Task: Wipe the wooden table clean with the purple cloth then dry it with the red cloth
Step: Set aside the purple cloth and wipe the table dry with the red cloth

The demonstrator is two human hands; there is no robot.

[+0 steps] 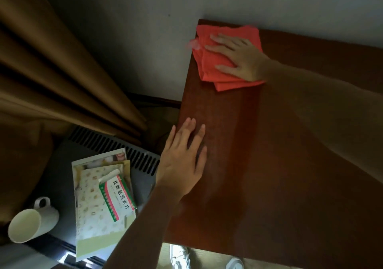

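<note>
Pressing flat with straight, spread fingers: right hand (238, 58) on the folded red fabric cloth (228, 57), no pinch, palm bearing down. Cloth lying at the far left corner of the dark reddish-brown wooden table (269, 165), 1 edge of it blurred at the table's left rim, touching or just over it. Left hand (183, 160) resting open and flat on the table's left edge, nearer the body, fingers straight and slightly apart, holding nothing, apparently bracing.

Judged as the drying step: red cloth in use, purple cloth nowhere in view, so wiping with it probably finished, though not confirmable. No visible wet streaks or crumbs on the wood; dim light, so hard to tell how dry. Far corner being covered now; the near half, the strip under the left hand and the right side under the forearm likely left to dry.

Beside the table, on a grey slatted unit (116, 146): white ceramic mug (31, 223), a pale patterned booklet (97, 206) and a small green-and-white medicine box (117, 198). Brown curtain (51, 71) hanging behind.
</note>
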